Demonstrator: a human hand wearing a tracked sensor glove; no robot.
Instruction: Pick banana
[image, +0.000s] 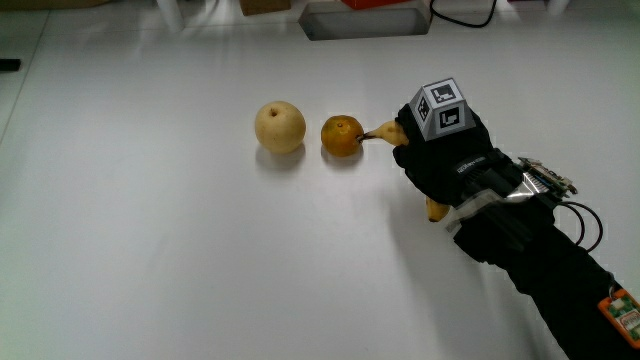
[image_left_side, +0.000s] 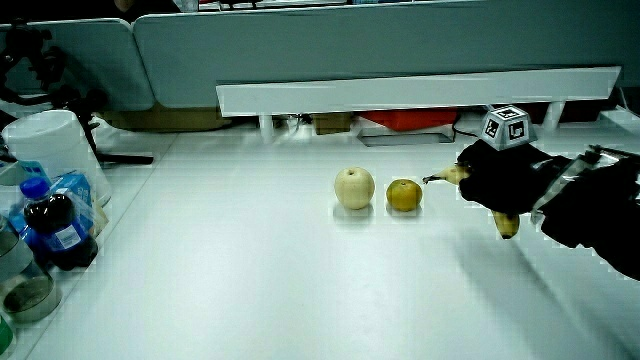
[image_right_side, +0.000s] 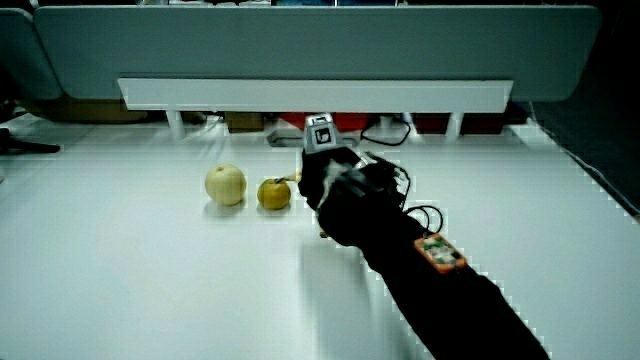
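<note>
A yellow banana (image: 388, 131) lies on the white table beside an orange (image: 342, 136), its stem tip almost touching the fruit. The gloved hand (image: 440, 160) covers the banana's middle with fingers curled around it; only the stem end and the other tip (image: 436, 210) stick out. In a side view the banana's tip (image_left_side: 507, 224) hangs below the hand (image_left_side: 500, 175), seemingly just off the table. In a side view the hand (image_right_side: 335, 185) hides almost all of the banana.
A pale round apple-like fruit (image: 280, 127) sits beside the orange (image_left_side: 404, 195). A white tub (image_left_side: 50, 150) and bottles (image_left_side: 55, 225) stand at the table's edge. A low white partition (image_left_side: 420, 95) with cables and boxes runs along the table.
</note>
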